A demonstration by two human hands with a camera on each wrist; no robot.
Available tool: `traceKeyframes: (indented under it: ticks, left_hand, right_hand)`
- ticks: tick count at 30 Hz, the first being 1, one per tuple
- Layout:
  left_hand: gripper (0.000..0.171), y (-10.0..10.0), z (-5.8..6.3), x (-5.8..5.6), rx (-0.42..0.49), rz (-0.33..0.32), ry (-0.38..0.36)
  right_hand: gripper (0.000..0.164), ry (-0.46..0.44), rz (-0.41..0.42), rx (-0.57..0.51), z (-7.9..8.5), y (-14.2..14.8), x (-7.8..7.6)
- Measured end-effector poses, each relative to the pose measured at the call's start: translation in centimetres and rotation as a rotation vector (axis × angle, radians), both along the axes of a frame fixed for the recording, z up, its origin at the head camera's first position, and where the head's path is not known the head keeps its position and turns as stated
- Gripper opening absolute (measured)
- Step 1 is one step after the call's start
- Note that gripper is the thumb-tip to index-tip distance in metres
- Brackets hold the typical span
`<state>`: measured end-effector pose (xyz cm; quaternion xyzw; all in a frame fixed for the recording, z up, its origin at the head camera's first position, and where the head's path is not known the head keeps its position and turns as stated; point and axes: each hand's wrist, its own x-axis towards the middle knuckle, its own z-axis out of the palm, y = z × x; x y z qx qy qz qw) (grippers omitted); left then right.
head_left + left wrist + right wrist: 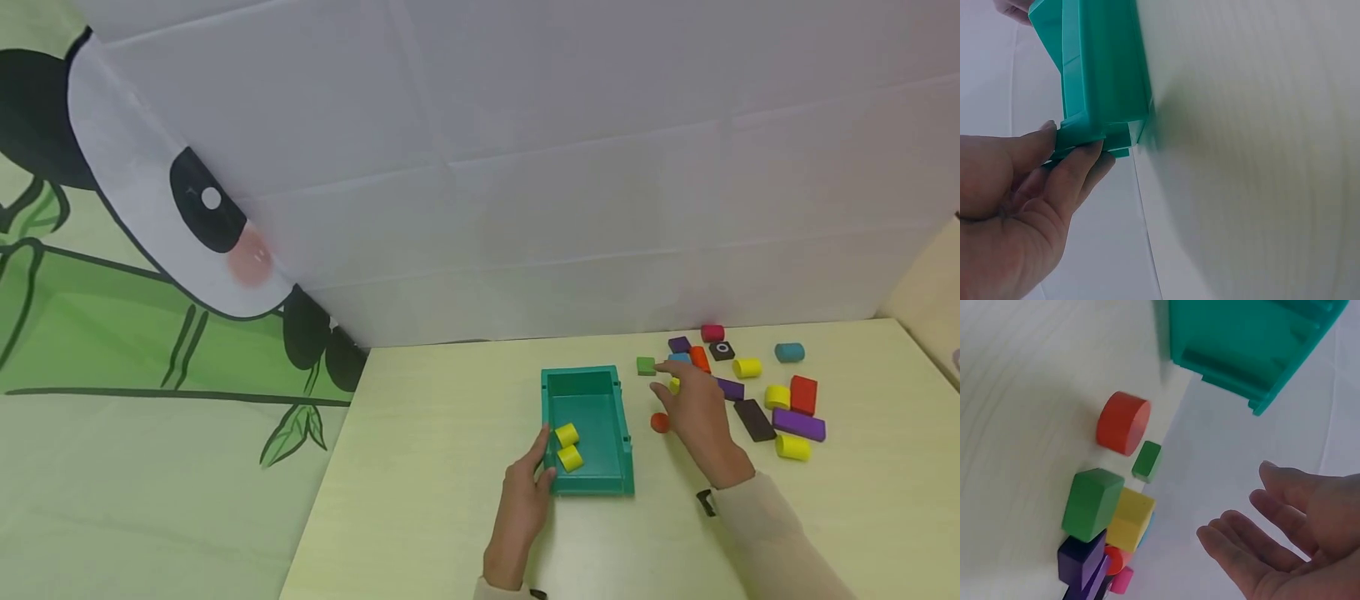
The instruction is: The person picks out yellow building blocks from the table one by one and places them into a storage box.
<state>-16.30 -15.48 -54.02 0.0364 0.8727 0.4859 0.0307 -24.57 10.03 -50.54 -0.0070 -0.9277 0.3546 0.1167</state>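
Observation:
A teal plastic bin point(626, 442) stands on the table with two yellow cylinders point(570, 457) lying inside. Its left wall is pinched between the thumb and fingers of my left hand point(522, 493); the left wrist view shows that hand point(1032, 212) gripping the bin's rim point(1079, 130). My right hand point(699, 410) hovers over the loose blocks, fingers spread apart and holding nothing. Near its fingertips lies a small green block point(646, 366), and an orange-red cylinder point(660, 422) sits by its thumb. From the right wrist, a larger green block point(1091, 503) and a yellow block point(1130, 519) show too.
Right of the bin, several wooden pieces are scattered: a purple bar point(798, 424), a black bar point(754, 420), a red block point(803, 395), a blue cylinder point(790, 352) and yellow cylinders point(792, 447). A white cloth backdrop point(525, 208) rises behind the table.

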Motion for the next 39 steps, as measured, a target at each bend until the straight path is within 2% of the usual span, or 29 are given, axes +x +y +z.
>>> traceKeyframes:
  ticks: [8, 19, 29, 39]
  left_hand:
    - [0.065, 0.0, 0.0, 0.1, 0.003, 0.002, 0.005]
    - [0.067, 0.1, -0.2, 0.1, 0.007, -0.001, 0.004]
    - [0.067, 0.0, -0.3, 0.0, 0.001, 0.003, 0.008]
    - [0.066, 0.0, -0.2, 0.0, -0.005, 0.001, 0.001]
  right_hand:
    - [0.032, -0.001, -0.012, 0.025, -1.1, 1.8, -0.7]
    - [0.038, -0.069, 0.034, 0.031, -2.2, 3.8, -1.4]
    - [0.036, -0.091, 0.093, 0.034, -3.1, 4.2, -1.7]
    - [0.036, -0.112, 0.094, 0.038, -3.6, 4.3, -1.9]
